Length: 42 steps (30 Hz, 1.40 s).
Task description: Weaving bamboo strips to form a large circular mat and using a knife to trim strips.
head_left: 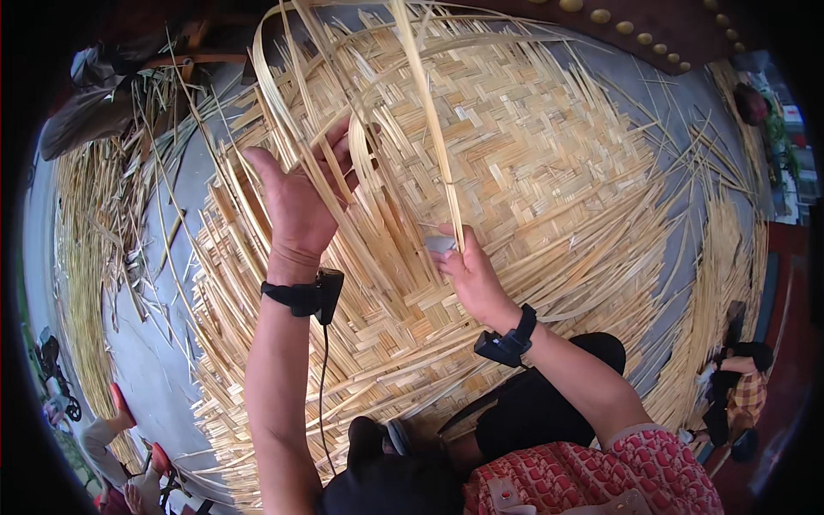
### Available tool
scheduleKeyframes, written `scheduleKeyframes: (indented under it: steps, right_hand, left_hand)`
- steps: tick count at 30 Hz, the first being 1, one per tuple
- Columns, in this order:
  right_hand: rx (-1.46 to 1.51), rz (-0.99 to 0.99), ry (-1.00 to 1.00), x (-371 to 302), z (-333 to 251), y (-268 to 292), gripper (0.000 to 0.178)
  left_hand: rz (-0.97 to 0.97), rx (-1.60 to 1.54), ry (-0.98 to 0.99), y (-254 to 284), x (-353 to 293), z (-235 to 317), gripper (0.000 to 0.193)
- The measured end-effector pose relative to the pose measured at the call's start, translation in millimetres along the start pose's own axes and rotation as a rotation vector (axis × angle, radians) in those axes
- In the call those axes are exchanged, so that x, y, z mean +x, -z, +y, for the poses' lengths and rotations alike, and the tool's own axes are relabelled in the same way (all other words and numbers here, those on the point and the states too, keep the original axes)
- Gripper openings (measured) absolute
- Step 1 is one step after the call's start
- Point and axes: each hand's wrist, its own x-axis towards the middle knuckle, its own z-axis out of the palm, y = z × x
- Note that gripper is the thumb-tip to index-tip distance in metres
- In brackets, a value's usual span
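A large mat (515,163) of pale, flat plant strips, perhaps split reed or bamboo, is woven in a diagonal pattern beneath both hands. My left hand (305,193) is palm up at the mat's left part, thumb spread wide. Its fingers reach in among raised strips (270,81) that bend upward and cross in front of them. My right hand (481,283), near the middle of the mat, pinches the lower end of a long strip (429,112) standing up toward the far edge. A small greyish piece (440,244) shows by its fingers; I cannot make out what it is.
Loose strips (721,266) lie along the right side, and a bundle of stalks (81,249) along the left. Dark studded wood (635,30) borders the far right. Other people sit at the lower left (112,429) and right (738,390). A black cable (323,403) hangs from my left wrist strap.
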Motion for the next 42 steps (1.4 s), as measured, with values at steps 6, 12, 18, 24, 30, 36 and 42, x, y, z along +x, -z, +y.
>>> scheduleKeyframes:
  steps: [6,12,18,24,30,36,42]
  right_hand:
    - [0.285,0.03,0.049,5,-6,-14,0.029]
    - [0.14,0.066,-0.151,15,-33,-5,0.027]
    - [-0.795,-0.861,0.19,74,-47,14,0.027]
    - [-0.711,-0.651,0.085,58,-71,0,0.038]
    - [-0.997,-0.427,0.324,24,-100,28,0.035]
    - [-1.221,-0.375,0.618,20,-78,45,0.035]
    - [-1.114,-0.397,0.3,24,-94,15,0.039]
  left_hand:
    - [-0.337,-0.485,0.193,29,-16,-26,0.07]
    - [-0.197,0.258,0.358,57,31,-19,0.044]
    - [-0.302,0.557,0.038,44,46,-8,0.054]
    - [-0.39,1.934,-0.473,15,3,50,0.014]
    - [0.301,1.144,0.08,62,-137,106,0.024]
    - [0.41,0.189,-0.082,128,-228,51,0.014]
    - [0.744,0.209,-0.461,148,-226,44,0.023]
